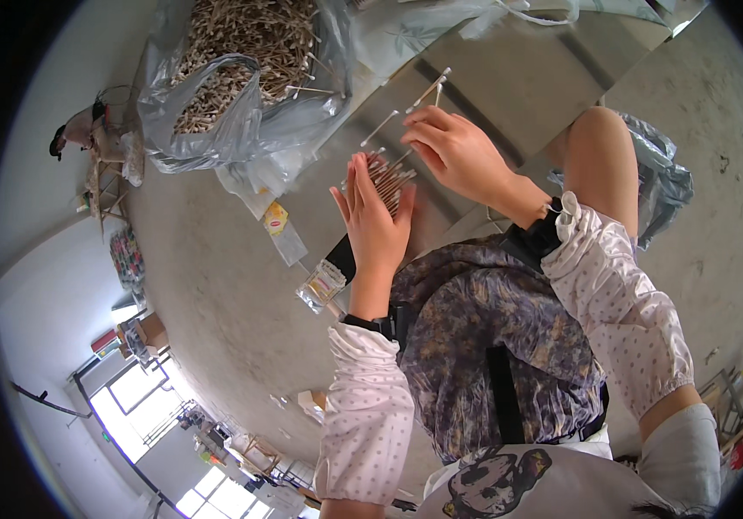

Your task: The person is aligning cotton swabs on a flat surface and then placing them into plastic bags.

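Note:
A thick bunch of cotton swabs (390, 183) with pale stems and white tips lies by the palm side of my left hand (371, 218). That hand's fingers are stretched out straight, the thumb apart, touching the bunch. Just to the right, my right hand (467, 157) is over the metal table (527, 85), its fingers bent inward. Anything between those fingertips is hidden. One loose cotton swab (379, 128) is left of the right fingertips. Another cotton swab (428, 91) and a partly covered one show beyond the knuckles.
A clear plastic bag (250, 149) heaped with cotton swabs stands at the far left of the table. A small packet with a yellow label (275, 218) hangs near the edge. Left of my wrist is a clear pack of swabs (324, 284). A grey plastic bag (661, 177) is beyond my right knee.

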A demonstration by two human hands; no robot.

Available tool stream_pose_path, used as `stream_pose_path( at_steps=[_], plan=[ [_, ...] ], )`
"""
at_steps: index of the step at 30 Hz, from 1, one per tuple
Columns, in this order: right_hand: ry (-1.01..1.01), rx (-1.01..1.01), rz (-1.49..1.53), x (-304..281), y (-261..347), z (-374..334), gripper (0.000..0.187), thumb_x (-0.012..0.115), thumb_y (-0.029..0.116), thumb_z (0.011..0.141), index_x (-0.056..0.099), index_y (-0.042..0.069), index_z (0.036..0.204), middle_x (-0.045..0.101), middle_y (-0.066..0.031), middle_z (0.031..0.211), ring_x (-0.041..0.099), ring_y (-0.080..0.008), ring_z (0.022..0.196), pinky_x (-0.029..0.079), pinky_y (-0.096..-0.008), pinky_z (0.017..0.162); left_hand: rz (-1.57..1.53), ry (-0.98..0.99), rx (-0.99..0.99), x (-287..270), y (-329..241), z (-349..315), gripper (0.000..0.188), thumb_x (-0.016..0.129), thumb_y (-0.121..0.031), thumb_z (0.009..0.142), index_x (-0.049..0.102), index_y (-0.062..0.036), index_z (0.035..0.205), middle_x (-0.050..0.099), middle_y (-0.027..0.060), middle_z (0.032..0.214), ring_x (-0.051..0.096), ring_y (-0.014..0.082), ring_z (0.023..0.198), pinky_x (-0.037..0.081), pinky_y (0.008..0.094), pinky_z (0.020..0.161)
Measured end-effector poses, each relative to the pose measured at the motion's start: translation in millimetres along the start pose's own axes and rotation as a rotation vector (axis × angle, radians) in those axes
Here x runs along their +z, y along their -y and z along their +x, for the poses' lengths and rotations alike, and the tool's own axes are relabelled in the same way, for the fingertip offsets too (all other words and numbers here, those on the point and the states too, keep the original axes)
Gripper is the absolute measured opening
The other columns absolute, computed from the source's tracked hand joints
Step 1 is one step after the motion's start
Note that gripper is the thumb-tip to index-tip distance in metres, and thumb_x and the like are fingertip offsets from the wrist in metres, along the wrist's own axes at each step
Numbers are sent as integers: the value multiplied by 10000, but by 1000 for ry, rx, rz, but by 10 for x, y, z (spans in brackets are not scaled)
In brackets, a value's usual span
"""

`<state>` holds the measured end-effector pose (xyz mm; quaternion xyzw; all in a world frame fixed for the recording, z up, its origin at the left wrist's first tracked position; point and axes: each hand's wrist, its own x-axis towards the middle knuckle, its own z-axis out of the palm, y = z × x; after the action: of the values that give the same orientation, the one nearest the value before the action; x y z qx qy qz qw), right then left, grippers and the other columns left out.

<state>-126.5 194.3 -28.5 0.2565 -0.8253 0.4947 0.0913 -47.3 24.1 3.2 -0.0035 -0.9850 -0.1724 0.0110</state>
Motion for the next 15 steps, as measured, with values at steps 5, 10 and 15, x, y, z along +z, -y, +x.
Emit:
stream_pose_path(
  at_steps=[5, 10, 15],
  plan=[
    [1, -11, -7, -27, -42, -12, 147, 664, 53, 818, 661, 71, 963, 639, -60, 1090, 651, -268, 951, 526, -384, 850, 85, 113, -62, -103, -87, -51, 837, 642, -436, 920, 256, 24, 1504, 428, 226, 1472, 381, 377, 1393, 134, 618, 1173],
    [9, -16, 24, -27, -18, -2, 170, 645, -5, 832, 657, 51, 992, 621, -62, 1141, 641, -281, 932, 519, -394, 813, 90, -4, -20, -81, -117, -254, 836, 604, -472, 937, 251, 20, 1513, 356, 225, 1527, 320, 370, 1434, 106, 611, 1178],
    [-6, 5, 17, -12, -17, -26, 142, 660, 43, 823, 665, 77, 961, 639, -58, 1087, 650, -272, 936, 531, -381, 830, 129, 50, -16, 96, -169, -306, 926, 534, -538, 956, 137, 63, 1538, 117, 280, 1608, 97, 418, 1505, 93, 585, 1185]
  ],
)
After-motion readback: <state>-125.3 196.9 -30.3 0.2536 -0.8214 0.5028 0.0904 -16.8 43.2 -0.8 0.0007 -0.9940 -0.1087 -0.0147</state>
